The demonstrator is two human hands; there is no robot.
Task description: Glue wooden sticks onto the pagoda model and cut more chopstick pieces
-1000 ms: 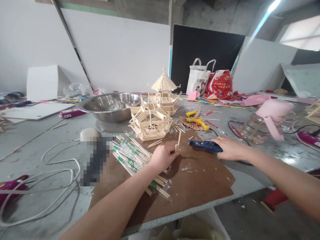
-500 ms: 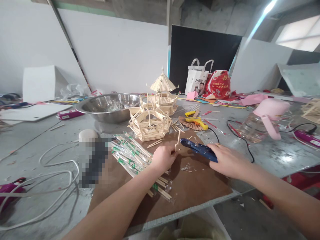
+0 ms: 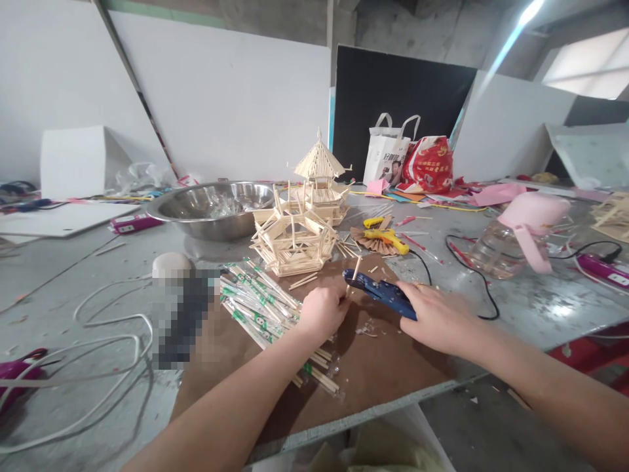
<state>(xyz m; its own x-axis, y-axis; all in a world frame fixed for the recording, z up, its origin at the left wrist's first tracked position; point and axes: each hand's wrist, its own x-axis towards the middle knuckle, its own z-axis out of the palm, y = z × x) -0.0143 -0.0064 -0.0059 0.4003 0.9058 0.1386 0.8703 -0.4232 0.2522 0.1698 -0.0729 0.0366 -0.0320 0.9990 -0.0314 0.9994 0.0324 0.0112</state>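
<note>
My left hand [image 3: 322, 309] is closed in a pinch on a short wooden stick [image 3: 354, 272] that stands upright over the brown board [image 3: 393, 367]. My right hand [image 3: 435, 316] grips a blue glue gun [image 3: 378, 291], its nozzle touching the stick. Just beyond stands a hexagonal stick frame [image 3: 292, 239], and behind it a small stick pagoda [image 3: 320, 177]. A heap of wrapped chopsticks [image 3: 260, 301] lies left of my left hand.
A steel bowl [image 3: 216, 208] sits at the back left, a yellow glue gun [image 3: 386, 237] and a pink spray bottle [image 3: 521, 236] to the right. White cable [image 3: 105, 347] loops at the left. Bags [image 3: 417, 164] and paper scraps lie at the back.
My right hand has brought the blue glue gun leftward from the table surface until its nozzle meets the stick. My left hand has stayed almost still with the stick.
</note>
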